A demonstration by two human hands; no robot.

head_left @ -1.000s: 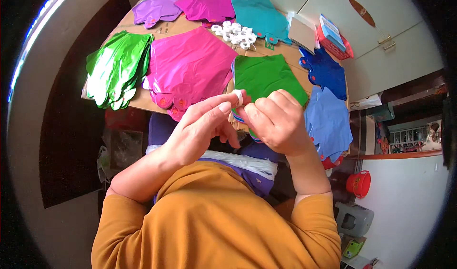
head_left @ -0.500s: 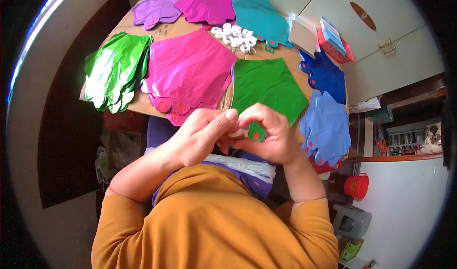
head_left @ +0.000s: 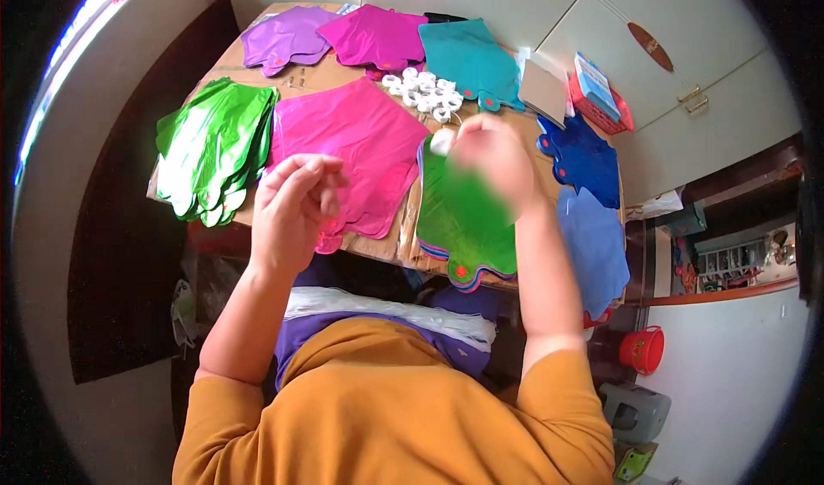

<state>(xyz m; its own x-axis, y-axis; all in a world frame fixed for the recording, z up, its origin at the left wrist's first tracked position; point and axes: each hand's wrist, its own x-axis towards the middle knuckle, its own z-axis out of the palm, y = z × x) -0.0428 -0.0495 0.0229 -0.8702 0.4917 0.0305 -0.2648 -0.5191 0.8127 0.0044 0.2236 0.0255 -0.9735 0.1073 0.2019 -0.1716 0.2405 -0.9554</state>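
Observation:
My right hand [head_left: 498, 163], partly smeared by motion, is raised over the stack of green foil sheets [head_left: 470, 206] with its fingers closed. A small white roll [head_left: 443, 142] sits at its fingertips. My left hand [head_left: 300, 202] hovers above the near edge of the pink foil stack [head_left: 343, 142], fingers curled and thumb pressed in. Whether something thin is between them is too small to tell. The green stack's rounded tabs, one with a red dot, stick out past the table edge. Beyond my right hand lies a cluster of small white rolls [head_left: 421, 90].
Around the cardboard-covered table [head_left: 390, 240] lie shiny green [head_left: 215, 137], purple [head_left: 287, 39], magenta [head_left: 373, 39], teal [head_left: 468, 56], dark blue [head_left: 588, 154] and light blue [head_left: 592, 245] foil stacks. A red basket [head_left: 596, 107] stands at the far right. White strands [head_left: 386, 309] cross my lap.
My hands have parted from their meeting point near the table edge. The right moved up and away over the green stack; the left moved left and up. The green tab has dropped from the right hand.

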